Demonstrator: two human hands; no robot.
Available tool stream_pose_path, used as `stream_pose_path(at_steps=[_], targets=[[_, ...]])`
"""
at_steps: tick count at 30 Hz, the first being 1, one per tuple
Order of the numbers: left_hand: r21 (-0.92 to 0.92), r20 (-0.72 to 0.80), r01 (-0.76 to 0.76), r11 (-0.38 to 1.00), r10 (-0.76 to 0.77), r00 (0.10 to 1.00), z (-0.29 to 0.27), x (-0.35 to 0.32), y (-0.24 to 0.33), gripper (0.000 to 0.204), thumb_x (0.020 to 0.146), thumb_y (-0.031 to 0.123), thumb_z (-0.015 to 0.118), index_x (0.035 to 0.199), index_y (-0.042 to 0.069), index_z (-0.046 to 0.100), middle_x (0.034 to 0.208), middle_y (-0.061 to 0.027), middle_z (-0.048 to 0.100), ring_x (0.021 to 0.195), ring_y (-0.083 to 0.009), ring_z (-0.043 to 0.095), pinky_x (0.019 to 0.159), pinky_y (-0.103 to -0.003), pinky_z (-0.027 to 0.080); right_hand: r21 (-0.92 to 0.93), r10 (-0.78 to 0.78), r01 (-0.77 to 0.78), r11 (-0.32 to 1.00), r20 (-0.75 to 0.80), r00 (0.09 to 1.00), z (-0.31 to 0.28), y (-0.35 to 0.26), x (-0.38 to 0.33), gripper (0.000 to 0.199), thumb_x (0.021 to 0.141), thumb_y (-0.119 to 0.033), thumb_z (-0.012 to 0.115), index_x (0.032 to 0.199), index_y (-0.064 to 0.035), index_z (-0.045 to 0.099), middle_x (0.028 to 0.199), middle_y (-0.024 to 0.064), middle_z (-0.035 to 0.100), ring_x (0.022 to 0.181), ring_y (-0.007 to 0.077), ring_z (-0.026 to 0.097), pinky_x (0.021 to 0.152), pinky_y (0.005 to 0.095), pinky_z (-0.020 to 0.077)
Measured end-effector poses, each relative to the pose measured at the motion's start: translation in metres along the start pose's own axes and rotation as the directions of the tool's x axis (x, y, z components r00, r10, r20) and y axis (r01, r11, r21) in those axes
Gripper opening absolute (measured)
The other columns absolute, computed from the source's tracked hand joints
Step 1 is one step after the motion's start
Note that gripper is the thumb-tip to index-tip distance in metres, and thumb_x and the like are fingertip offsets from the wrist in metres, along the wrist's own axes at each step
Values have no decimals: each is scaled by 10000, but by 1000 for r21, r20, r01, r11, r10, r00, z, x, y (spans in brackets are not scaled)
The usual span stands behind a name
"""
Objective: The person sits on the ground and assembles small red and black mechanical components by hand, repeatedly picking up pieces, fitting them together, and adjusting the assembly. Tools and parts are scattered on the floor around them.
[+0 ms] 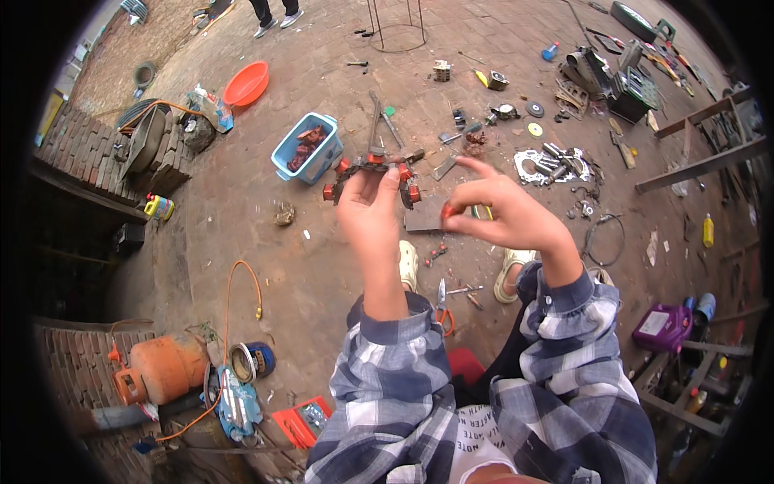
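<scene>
While the left hand (368,208) is clamping a dark, arched assembly (355,166) bearing blocky red pieces (415,194) in midair, the right hand (506,211) is pinching a separate small red piece (447,211), work apparently remaining part-done.

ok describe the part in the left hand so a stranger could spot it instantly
Find the light-blue tub above the middle of the picture. Just to its lower right, the left hand holds a dark curved part. Several red-orange blocks stud its arc, whereas the nearby right hand pinches only one small red piece.
</scene>
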State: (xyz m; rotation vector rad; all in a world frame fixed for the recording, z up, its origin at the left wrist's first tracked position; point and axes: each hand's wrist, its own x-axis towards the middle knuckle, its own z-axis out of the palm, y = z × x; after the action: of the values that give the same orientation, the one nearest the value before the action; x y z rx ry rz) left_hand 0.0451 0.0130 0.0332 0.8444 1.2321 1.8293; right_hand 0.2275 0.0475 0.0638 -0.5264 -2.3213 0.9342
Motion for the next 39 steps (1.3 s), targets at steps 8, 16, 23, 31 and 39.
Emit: stream_pose_path(at_steps=[8, 16, 23, 31, 39], targets=[[103, 302, 63, 993, -91, 949, 8, -4, -3, 183, 869, 40, 615, 1033, -42, 603, 953, -83, 662, 890, -135, 615, 805, -263, 481, 793, 411, 141, 592, -448, 794, -3, 20, 14, 174, 867, -46, 575, 1024, 26, 597, 1039, 100, 649, 971, 160, 597, 904, 280, 441], [-382, 182, 185, 905, -123, 976, -2, 6, 2, 243, 907, 40, 546, 1142, -20, 539, 1084, -130, 622, 953, -205, 634, 821, -319, 541, 862, 471, -182, 472, -72, 879, -6, 51, 2, 156, 800, -63, 428, 739, -18, 565, 779, 54, 587, 693, 137, 503, 682, 246, 416], [-134, -106, -39, 990, 25, 994, -20, 13, 6, 238, 884, 48, 602, 1112, -15, 572, 1043, -98, 647, 909, -144, 629, 808, -281, 524, 763, -73, -222, 607, 331, 941, -7, -2, -1, 126, 727, -140, 624, 757, -30, 570, 742, 54, 618, 718, 166, 597, 907, 365, 400], [73, 155, -8, 997, -4, 988, -15, 6, 1, 235, 873, 47, 618, 1090, -37, 587, 965, -92, 665, 841, -126, 629, 747, -247, 502, 809, 277, 291, 510, -475, 835, 2, 3, 28, 308, 818, -75, 569, 1106, 33, 555, 1082, 117, 611, 1077, 229, 560, 1034, 349, 344], [-34, 121, 21, 999, -17, 992, -11, 3, 4, 178, 853, 38, 645, 1008, -40, 604, 942, -72, 656, 841, -119, 605, 767, -246, 475, -226, 45, -99, 969, -230, 972, 23, 22, 24, 134, 872, -177, 586, 822, -54, 602, 753, 65, 631, 745, 218, 582, 890, 347, 361]])
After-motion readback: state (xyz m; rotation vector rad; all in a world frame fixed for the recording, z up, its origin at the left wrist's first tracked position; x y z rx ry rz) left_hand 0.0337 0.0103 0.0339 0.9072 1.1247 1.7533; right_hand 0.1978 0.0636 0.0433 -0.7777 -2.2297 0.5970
